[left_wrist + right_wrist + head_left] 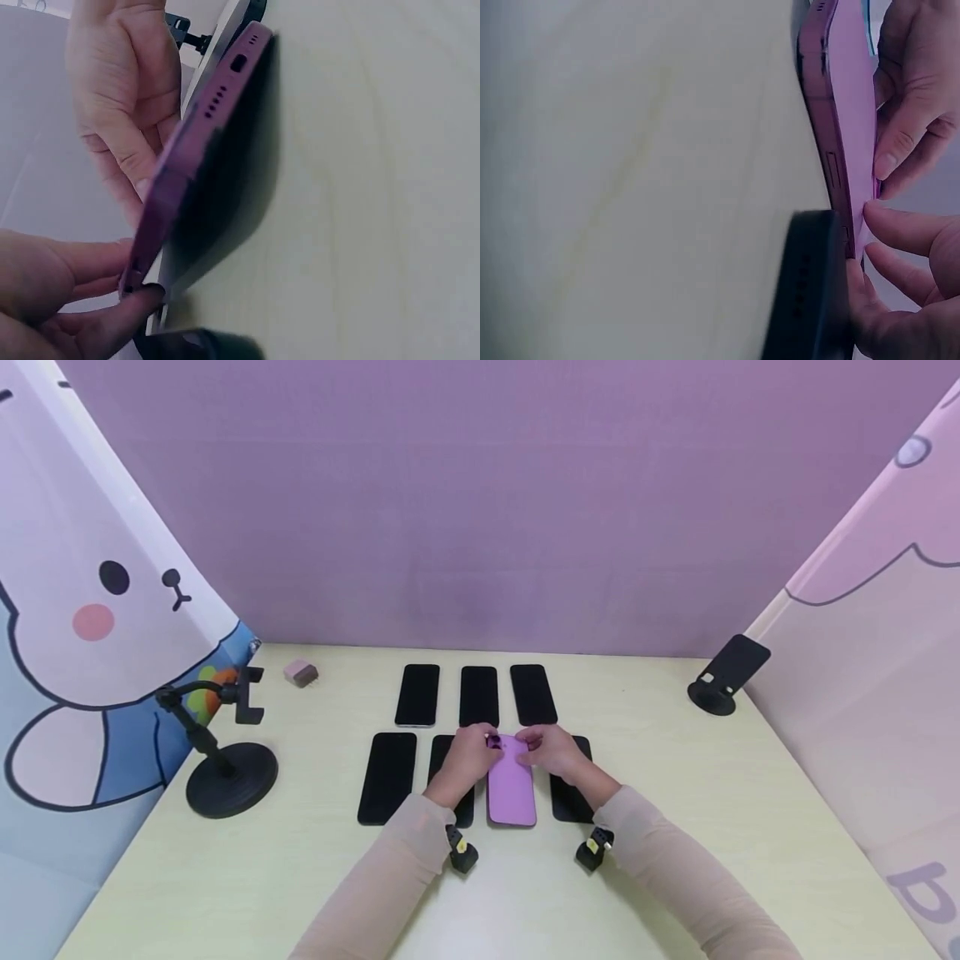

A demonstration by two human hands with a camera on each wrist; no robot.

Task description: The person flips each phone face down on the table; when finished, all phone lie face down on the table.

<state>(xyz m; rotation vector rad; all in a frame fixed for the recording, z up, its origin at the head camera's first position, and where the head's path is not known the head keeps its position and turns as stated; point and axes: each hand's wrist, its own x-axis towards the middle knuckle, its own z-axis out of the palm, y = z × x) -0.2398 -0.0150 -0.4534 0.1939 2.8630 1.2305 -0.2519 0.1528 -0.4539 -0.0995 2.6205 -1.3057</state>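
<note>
A purple phone (512, 789) is tilted back side up, its dark face angled towards the table. My left hand (470, 753) pinches its far left corner, beside the camera lenses. At the far right edge, my right hand (553, 750) grips it with thumb and fingertips. From the left wrist view, the near end of the phone (217, 94) shows its charging port and speaker holes, and the left fingers (90, 259) are on its far end. The right wrist view has the right thumb (861, 289) low at the side edge. Dark phones lie under both forearms, partly hidden.
Black phones form a back row (478, 696) and a front row, including one at left (387, 778). A black phone holder (232, 781) stands at left, another stand (711, 697) at back right. A small pink and brown block (301, 673) sits back left.
</note>
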